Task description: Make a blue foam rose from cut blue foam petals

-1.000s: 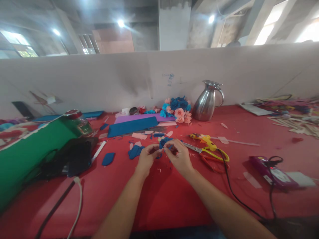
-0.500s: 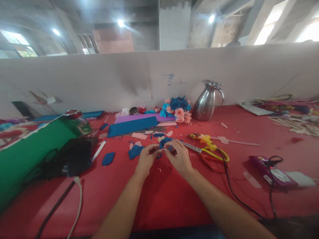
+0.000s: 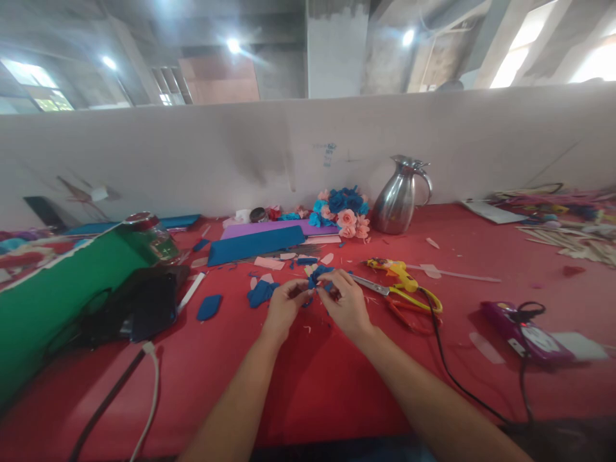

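Between my two hands, over the middle of the red table, is a blue paper flower [image 3: 319,274] with ruffled petals. My left hand [image 3: 285,307] pinches its lower left side between thumb and fingertips. From the right, my right hand [image 3: 345,301] also closes on the flower, its fingers hiding part of it. Blue paper petals [image 3: 262,293] lie just left of my left hand, and a stack of cut blue paper [image 3: 208,307] sits farther left. Scissors [image 3: 404,298] with yellow and red handles lie right of my right hand, beside a yellow glue gun [image 3: 397,271].
A steel jug [image 3: 397,196] stands at the back beside a bunch of pink and blue paper flowers [image 3: 342,212]. Blue paper sheets [image 3: 257,244] lie farther in. At right is a purple power strip [image 3: 527,333] with cords; at left, a green board [image 3: 62,308] and a jar [image 3: 156,237].
Both hands stay in nearly the same place, still pinching the blue flower. The flower has shifted very slightly between the fingers.
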{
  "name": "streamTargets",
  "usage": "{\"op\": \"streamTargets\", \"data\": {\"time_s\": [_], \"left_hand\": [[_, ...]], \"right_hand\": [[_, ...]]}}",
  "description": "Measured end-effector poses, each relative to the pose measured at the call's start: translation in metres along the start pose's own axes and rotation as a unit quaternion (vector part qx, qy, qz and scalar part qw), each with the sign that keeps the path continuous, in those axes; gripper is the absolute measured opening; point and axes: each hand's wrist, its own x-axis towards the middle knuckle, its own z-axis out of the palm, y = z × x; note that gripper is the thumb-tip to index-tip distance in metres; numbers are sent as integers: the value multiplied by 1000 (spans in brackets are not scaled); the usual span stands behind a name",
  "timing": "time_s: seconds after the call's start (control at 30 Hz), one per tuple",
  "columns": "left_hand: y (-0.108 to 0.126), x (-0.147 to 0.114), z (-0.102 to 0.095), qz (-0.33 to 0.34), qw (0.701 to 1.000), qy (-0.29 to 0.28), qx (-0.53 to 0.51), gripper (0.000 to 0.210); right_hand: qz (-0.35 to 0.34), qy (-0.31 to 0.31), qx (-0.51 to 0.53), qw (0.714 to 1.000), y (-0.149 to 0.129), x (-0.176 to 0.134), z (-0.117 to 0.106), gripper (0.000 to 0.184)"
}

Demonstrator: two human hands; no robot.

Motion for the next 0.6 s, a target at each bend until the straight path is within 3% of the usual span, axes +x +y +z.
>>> {"op": "streamTargets", "data": {"time_s": [0.2, 0.6], "left_hand": [[-2, 1, -1, 0, 1000, 3, 3, 27], [-5, 2, -3, 2, 1000, -15, -7, 24]], "right_hand": [[-20, -10, -17, 1000, 1, 0, 0, 9], [-73, -19, -83, 994, 1, -3, -2, 22]]}}
